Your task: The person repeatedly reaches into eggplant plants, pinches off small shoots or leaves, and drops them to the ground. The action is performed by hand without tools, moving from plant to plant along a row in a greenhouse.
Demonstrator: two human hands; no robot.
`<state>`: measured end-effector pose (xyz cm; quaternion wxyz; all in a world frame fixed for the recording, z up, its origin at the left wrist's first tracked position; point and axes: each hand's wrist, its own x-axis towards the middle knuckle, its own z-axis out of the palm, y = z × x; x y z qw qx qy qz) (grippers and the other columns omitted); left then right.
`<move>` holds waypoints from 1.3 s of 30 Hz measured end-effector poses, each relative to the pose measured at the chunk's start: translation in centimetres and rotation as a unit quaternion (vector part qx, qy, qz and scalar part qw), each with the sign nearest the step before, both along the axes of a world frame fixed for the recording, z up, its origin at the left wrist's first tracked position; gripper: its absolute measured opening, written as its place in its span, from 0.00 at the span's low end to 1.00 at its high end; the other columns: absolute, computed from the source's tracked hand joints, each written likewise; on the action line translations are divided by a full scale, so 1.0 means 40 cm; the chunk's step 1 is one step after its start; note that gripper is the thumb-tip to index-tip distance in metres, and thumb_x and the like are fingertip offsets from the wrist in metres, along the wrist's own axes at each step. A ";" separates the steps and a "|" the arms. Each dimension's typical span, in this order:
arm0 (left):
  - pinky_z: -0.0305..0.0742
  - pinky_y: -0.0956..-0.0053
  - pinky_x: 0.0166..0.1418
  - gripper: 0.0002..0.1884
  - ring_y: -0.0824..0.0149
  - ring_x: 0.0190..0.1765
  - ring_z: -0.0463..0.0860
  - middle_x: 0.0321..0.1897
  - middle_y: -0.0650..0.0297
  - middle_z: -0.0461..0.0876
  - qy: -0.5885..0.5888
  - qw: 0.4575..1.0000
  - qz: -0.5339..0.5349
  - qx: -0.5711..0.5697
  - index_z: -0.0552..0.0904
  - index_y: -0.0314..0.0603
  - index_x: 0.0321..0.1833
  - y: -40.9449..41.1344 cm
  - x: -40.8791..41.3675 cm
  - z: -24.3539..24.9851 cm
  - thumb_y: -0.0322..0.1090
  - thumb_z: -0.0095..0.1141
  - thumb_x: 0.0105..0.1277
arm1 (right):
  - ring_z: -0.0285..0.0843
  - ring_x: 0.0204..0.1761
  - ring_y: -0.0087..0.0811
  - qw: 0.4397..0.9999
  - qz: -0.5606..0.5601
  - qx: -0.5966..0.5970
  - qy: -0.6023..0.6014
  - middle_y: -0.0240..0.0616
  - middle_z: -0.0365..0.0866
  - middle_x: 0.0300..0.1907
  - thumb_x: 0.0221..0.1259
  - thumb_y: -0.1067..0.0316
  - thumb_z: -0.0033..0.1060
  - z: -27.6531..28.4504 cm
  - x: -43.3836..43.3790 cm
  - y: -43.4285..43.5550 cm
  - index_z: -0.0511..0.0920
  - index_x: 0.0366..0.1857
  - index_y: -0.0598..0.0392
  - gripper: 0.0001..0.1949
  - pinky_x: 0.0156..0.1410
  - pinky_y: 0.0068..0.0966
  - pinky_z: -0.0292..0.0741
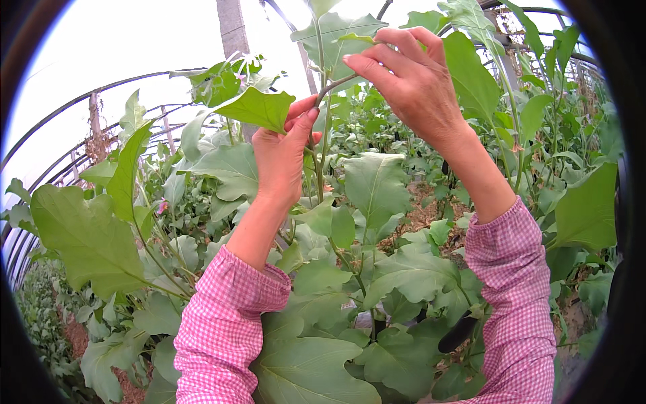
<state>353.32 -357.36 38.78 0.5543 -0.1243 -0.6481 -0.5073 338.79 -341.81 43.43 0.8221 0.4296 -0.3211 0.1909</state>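
My left hand [279,159] is closed around the upper stem of an eggplant plant [318,177], thumb and fingers meeting just below a fork. A bent side shoot [339,83] leaves that fork towards the right. My right hand [421,83], higher up, grips this shoot; the fingers hide its end. A small leaf [356,37] sticks out to the left of my right fingertips. Between the hands a thin upright stem [319,45] carries a broad leaf. Another green leaf [260,108] lies against my left fingers.
Dense eggplant foliage [376,189] surrounds both arms. A dark eggplant fruit [456,333] hangs low near my right sleeve. A concrete post [233,28] rises behind the plant, and curved greenhouse hoops [126,81] arch at the left. Brown soil [424,204] shows between rows.
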 end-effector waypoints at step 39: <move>0.73 0.70 0.67 0.35 0.63 0.68 0.70 0.73 0.58 0.63 -0.204 0.956 0.154 -0.146 0.65 0.37 0.76 -0.048 0.175 -0.045 0.27 0.63 0.65 | 0.82 0.37 0.59 0.711 0.086 0.600 -0.355 0.59 0.83 0.32 0.59 0.66 0.48 -0.246 0.104 -0.049 0.82 0.36 0.60 0.12 0.46 0.50 0.78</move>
